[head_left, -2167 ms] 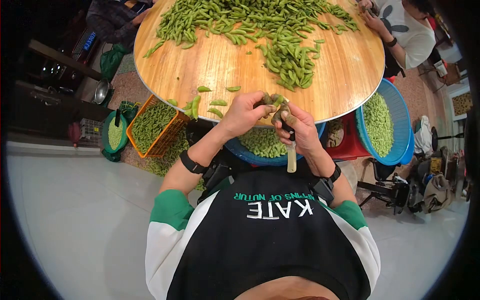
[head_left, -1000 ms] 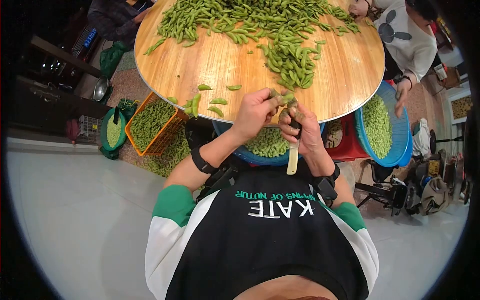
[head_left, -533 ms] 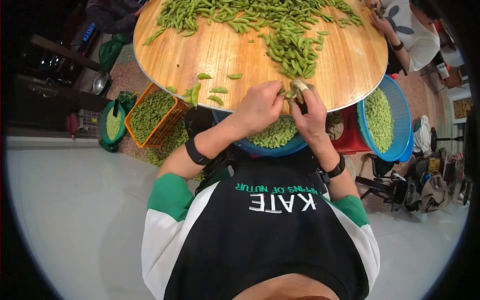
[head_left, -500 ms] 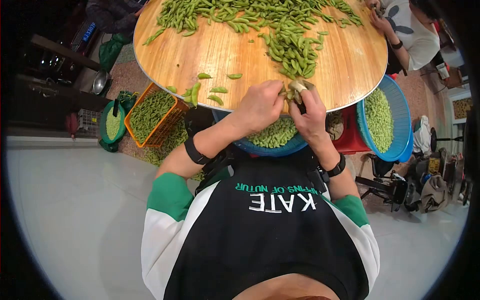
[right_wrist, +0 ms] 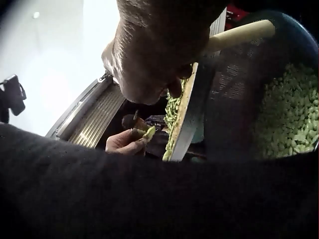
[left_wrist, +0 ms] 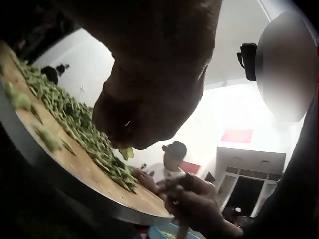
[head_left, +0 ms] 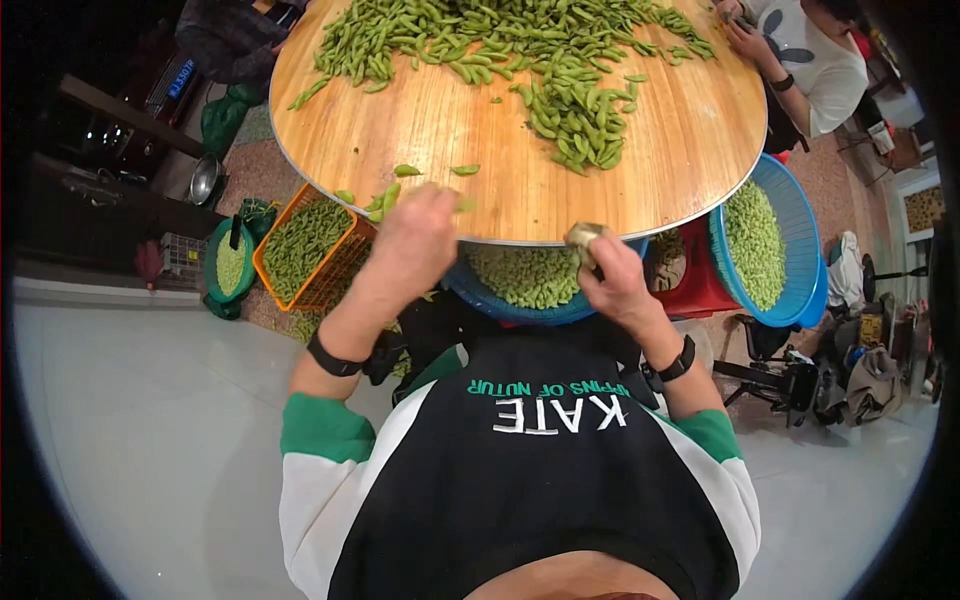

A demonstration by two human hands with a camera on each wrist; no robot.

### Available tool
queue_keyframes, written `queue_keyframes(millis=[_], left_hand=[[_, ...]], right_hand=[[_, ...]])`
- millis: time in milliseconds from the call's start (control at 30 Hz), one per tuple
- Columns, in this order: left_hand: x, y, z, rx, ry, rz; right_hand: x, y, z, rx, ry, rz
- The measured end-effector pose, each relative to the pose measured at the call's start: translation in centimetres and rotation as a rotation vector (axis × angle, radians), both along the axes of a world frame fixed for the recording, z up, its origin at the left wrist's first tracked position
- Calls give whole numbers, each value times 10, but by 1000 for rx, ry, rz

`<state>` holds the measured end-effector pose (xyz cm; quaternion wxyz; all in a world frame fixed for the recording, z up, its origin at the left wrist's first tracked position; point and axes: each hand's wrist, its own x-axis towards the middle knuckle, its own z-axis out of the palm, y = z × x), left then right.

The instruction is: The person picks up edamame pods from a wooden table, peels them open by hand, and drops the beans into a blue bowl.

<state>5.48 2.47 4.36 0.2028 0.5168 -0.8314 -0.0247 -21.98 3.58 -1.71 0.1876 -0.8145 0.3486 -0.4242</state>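
Observation:
My left hand [head_left: 418, 235] is over the near left edge of the round wooden table [head_left: 690, 150], pinching a green soybean pod [right_wrist: 149, 132] at its fingertips. In the left wrist view the pod's end [left_wrist: 127, 152] pokes out under the dark fingers. My right hand [head_left: 615, 280] is at the table's near edge, gripping a tool whose pale, rod-like handle [right_wrist: 244, 36] sticks out behind the fist in the right wrist view; its working end is hidden. A few loose pods [head_left: 464, 170] lie near my left hand. Shelled beans [head_left: 525, 275] fill a blue basket below both hands.
A big heap of pods [head_left: 480, 40] covers the table's far side. At left stand an orange crate [head_left: 325, 262] of pods and a green basin [head_left: 230, 270]. Another blue basket [head_left: 790, 205] of beans stands at right. Two people [head_left: 815, 60] sit across the table.
My hands were together at the table edge and are now apart. The left hand has swung left with a pod; the right has shifted slightly, still gripping the tool.

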Motion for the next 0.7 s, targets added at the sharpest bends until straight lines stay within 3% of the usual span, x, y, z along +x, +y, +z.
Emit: queue_keyframes(millis=[67,200,267,300,333,433,600,667,700], left_hand=[[21,-11,-1,-124,-201,148],[15,-47,-4,-258,-146,141],[-14,-74,-17,-49,120,-88],[-30,-87,-23,-27,141,-161],[-45,-100,-29,-4,162,-235],[-75,-135,-50,-62,75,-186],[-71,-160,-63,-116,39,-156],[-65,-159,-63,-127,46,-145],[-63,-152,-58,-142,142,-146]], right_hand=[[0,6,0,-8,44,20],[-6,12,-4,71,180,64],[-3,11,1,155,124,33],[-2,8,0,151,125,28],[-1,4,-5,156,36,27],[1,4,-2,239,-105,13],[-4,2,-5,418,-240,-24],[-3,1,1,684,-403,-58],[-2,-1,1,683,-408,-59]])
